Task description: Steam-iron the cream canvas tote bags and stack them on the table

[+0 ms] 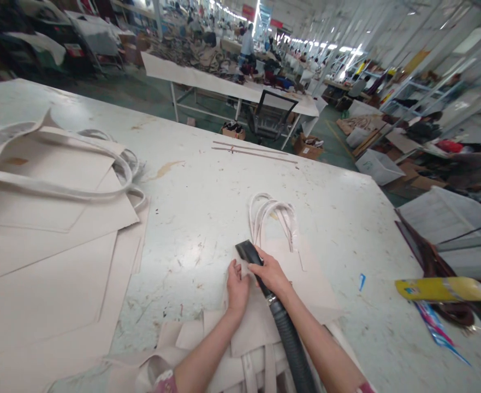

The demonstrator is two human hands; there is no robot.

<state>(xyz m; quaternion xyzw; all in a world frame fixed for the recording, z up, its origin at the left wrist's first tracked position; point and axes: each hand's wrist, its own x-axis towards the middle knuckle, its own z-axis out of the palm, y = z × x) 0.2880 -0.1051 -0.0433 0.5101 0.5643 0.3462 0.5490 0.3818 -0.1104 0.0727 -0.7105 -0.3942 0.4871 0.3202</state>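
My right hand (272, 274) is closed around a black flat-tipped nozzle (247, 251), and a ribbed black hose (291, 341) runs from it down past my forearm. Close beside it, my left hand (237, 286) has its fingers bent and pinched at the edge of a pale beige bag panel (256, 322). The nozzle tip points up and left over the panel; its underside is hidden. Just beyond my hands, looped beige straps (260, 210) lie on another flat panel (306, 278). More beige panels and straps (191, 335) are heaped near my body.
A large stack of beige panels with handles (55, 262) covers the left of the white table (183, 218). Thin brown strips (252, 152) lie at its far edge. A yellow spray can (443, 289) lies at right. Beyond stand a black chair (271, 117) and another laden table.
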